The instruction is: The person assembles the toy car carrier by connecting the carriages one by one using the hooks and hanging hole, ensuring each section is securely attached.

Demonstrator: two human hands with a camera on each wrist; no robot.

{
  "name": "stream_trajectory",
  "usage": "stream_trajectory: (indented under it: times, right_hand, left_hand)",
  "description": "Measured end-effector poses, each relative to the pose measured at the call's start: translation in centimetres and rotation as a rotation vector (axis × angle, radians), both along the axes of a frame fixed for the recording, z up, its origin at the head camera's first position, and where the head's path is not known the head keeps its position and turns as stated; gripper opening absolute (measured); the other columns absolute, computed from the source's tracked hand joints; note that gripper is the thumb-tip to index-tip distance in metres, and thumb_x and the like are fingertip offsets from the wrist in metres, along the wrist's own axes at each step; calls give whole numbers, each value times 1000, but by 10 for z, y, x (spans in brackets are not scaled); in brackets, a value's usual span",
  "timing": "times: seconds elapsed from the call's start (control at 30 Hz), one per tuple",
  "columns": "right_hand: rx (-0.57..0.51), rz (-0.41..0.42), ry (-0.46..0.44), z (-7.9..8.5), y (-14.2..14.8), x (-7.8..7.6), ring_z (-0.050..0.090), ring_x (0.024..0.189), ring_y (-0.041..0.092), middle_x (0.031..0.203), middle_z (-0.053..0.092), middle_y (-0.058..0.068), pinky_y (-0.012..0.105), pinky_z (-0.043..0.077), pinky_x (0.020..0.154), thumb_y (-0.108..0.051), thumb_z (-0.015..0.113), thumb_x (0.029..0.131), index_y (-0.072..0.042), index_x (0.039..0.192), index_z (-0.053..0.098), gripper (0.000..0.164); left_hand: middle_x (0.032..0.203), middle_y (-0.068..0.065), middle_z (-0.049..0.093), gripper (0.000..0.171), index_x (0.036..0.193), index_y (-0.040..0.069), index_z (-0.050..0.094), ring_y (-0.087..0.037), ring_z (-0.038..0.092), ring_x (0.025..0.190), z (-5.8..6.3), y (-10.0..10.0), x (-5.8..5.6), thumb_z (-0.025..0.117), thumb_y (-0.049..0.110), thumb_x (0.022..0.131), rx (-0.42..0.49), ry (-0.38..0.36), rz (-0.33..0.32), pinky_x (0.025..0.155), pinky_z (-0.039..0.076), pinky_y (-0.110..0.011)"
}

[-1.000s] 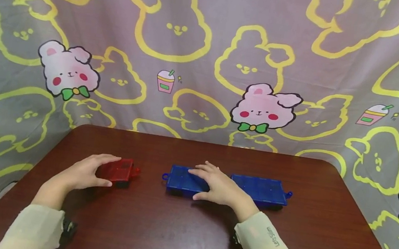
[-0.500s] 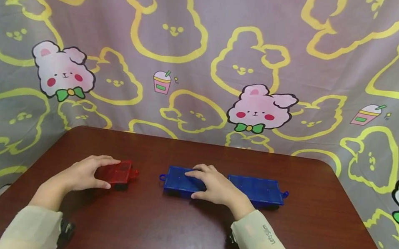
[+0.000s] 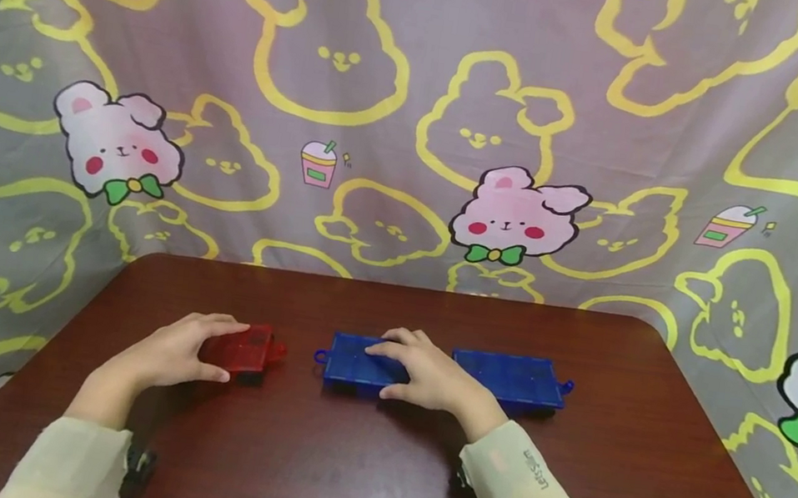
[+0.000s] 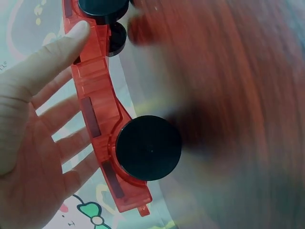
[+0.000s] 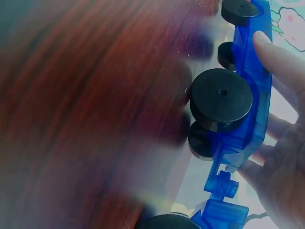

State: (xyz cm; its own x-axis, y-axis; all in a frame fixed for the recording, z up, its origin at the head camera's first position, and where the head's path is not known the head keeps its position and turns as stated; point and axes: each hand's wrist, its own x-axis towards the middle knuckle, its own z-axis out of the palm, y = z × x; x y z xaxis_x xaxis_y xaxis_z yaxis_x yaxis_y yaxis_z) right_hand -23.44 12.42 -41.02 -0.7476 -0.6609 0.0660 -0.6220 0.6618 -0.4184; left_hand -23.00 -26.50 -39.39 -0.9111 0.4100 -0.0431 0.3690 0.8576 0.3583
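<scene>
My left hand (image 3: 177, 350) holds a translucent red toy car base (image 3: 251, 350), thumb on the near side and fingers over the far side. Black wheels (image 4: 148, 148) show beneath it in the left wrist view, and a small red hitch (image 3: 278, 353) points right. With my right hand (image 3: 438, 379) I grip a blue wheeled toy car base (image 3: 353, 358) by its sides. A ring (image 3: 320, 358) sticks out from its left end, apart from the red hitch. Behind it, a second blue car base (image 3: 509, 378) is joined on by a coupling (image 5: 222, 185).
All three car bases stand in a row on a dark reddish-brown table (image 3: 341, 460) with rounded far corners. A grey curtain (image 3: 410, 49) with yellow rabbit outlines hangs behind the table and around its sides.
My left hand has moved the red car base rightward, so the gap between its hitch and the blue ring is narrower. The right hand and blue bases stay in place; the view has shifted slightly.
</scene>
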Motion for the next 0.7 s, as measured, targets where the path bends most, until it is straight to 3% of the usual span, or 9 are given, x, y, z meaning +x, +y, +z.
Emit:
stream_trajectory:
  times: [0.7]
  right_hand:
    - [-51, -6, -9, 0, 1, 1, 42, 135, 31, 149, 46, 10, 50, 44, 109, -28, 78, 86, -23, 139, 58, 56]
  left_hand:
    - [144, -22, 52, 74, 140, 14, 58, -44, 47, 128, 5, 26, -1, 86, 34, 74, -44, 24, -33, 93, 50, -63]
